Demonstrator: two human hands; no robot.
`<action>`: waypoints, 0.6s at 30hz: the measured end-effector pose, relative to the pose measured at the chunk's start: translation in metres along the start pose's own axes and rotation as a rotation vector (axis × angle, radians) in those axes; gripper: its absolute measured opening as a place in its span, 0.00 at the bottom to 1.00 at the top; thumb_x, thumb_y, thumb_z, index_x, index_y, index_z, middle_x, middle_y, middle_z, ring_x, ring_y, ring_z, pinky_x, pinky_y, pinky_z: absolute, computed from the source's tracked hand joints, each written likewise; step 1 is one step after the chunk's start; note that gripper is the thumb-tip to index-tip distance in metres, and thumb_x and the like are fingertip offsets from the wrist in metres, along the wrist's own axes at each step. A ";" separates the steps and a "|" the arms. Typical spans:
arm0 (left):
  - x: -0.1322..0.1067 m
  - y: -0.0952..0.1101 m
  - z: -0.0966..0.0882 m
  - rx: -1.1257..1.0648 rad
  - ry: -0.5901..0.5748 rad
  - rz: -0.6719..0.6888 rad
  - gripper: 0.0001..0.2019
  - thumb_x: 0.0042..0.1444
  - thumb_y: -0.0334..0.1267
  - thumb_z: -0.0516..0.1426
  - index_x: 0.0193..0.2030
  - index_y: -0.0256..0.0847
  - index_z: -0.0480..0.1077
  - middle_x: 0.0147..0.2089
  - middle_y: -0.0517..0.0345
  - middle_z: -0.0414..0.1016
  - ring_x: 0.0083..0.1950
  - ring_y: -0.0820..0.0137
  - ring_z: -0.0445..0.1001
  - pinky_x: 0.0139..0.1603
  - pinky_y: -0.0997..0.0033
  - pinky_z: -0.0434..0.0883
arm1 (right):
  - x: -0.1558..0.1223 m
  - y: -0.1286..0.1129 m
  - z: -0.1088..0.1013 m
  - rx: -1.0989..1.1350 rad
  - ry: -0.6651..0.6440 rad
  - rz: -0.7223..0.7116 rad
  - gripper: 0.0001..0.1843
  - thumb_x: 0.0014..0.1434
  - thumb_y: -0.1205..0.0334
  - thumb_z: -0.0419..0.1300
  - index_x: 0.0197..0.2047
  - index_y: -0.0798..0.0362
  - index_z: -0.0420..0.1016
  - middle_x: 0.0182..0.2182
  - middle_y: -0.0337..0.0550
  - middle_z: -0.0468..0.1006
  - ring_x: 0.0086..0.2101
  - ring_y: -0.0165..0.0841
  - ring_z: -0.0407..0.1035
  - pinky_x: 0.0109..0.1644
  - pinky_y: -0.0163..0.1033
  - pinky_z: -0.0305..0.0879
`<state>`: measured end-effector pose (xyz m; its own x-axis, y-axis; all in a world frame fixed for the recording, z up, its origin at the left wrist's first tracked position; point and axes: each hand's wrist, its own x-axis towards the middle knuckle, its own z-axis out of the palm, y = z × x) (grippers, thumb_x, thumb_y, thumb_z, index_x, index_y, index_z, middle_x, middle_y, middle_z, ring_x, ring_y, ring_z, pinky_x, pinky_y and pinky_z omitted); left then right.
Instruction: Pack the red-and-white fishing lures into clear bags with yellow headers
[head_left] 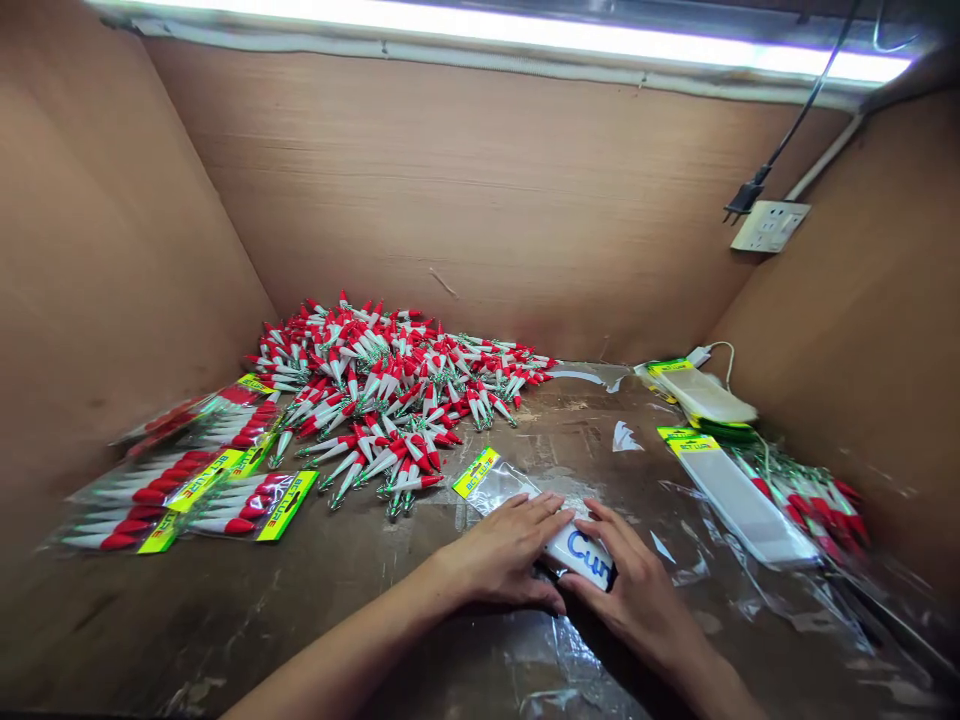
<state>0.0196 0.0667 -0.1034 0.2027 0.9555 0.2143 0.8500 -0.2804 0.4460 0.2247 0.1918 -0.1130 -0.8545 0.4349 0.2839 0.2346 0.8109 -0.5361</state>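
My left hand (504, 552) lies flat, fingers stretched, pressing on a clear plastic bag with a yellow-green header card (480, 474). My right hand (637, 585) curls around a small white block with blue lettering (585, 555) that rests between both hands on the bag. A big heap of red-and-white squid lures (382, 390) covers the table behind the hands.
Filled lure packets (225, 490) lie stacked at the left. Empty bags with yellow headers (731, 480) and several loose lures (817, 505) sit at the right. Brown board walls enclose the bench; a wall socket (769, 226) with a plug hangs at the right.
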 end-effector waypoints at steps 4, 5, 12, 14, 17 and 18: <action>0.001 0.004 0.001 0.061 0.015 0.002 0.50 0.51 0.56 0.64 0.74 0.38 0.46 0.74 0.33 0.51 0.74 0.44 0.49 0.70 0.40 0.53 | 0.004 -0.007 -0.001 0.035 0.000 -0.010 0.23 0.58 0.57 0.65 0.55 0.51 0.70 0.63 0.55 0.66 0.63 0.47 0.62 0.64 0.55 0.63; 0.003 0.005 0.000 0.072 0.014 0.007 0.50 0.51 0.56 0.64 0.73 0.38 0.47 0.73 0.34 0.52 0.74 0.44 0.49 0.70 0.39 0.51 | 0.006 -0.011 -0.002 0.042 0.000 -0.008 0.22 0.58 0.57 0.66 0.54 0.51 0.71 0.63 0.55 0.66 0.63 0.46 0.62 0.64 0.54 0.64; 0.033 0.013 -0.031 -0.066 0.046 0.000 0.35 0.48 0.39 0.65 0.63 0.41 0.62 0.58 0.45 0.72 0.58 0.52 0.72 0.66 0.43 0.60 | 0.038 -0.049 -0.040 0.038 0.014 -0.037 0.21 0.58 0.52 0.65 0.52 0.51 0.73 0.66 0.53 0.61 0.62 0.46 0.62 0.63 0.49 0.64; 0.037 0.018 -0.059 -0.278 0.102 0.016 0.36 0.50 0.39 0.65 0.66 0.43 0.60 0.59 0.48 0.72 0.57 0.54 0.73 0.62 0.49 0.66 | 0.050 -0.059 -0.063 0.052 0.081 -0.074 0.28 0.61 0.48 0.62 0.61 0.50 0.67 0.68 0.52 0.58 0.65 0.46 0.58 0.66 0.50 0.60; 0.033 0.019 -0.106 -0.713 0.212 -0.034 0.38 0.52 0.42 0.65 0.69 0.42 0.58 0.62 0.45 0.70 0.59 0.55 0.72 0.57 0.56 0.70 | 0.064 -0.064 -0.093 0.072 0.299 -0.126 0.33 0.64 0.45 0.58 0.68 0.48 0.58 0.69 0.50 0.57 0.67 0.48 0.52 0.70 0.54 0.50; 0.029 0.017 -0.119 -0.842 0.264 -0.063 0.36 0.53 0.44 0.65 0.67 0.39 0.61 0.62 0.42 0.71 0.59 0.54 0.72 0.56 0.56 0.71 | 0.067 -0.062 -0.098 0.080 0.365 -0.131 0.33 0.64 0.46 0.58 0.68 0.48 0.58 0.68 0.49 0.58 0.67 0.48 0.52 0.71 0.56 0.48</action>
<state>-0.0180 0.0785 0.0135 -0.0397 0.9481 0.3155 0.1944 -0.3024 0.9331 0.1985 0.2093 0.0171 -0.6503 0.4522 0.6105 0.0852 0.8419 -0.5329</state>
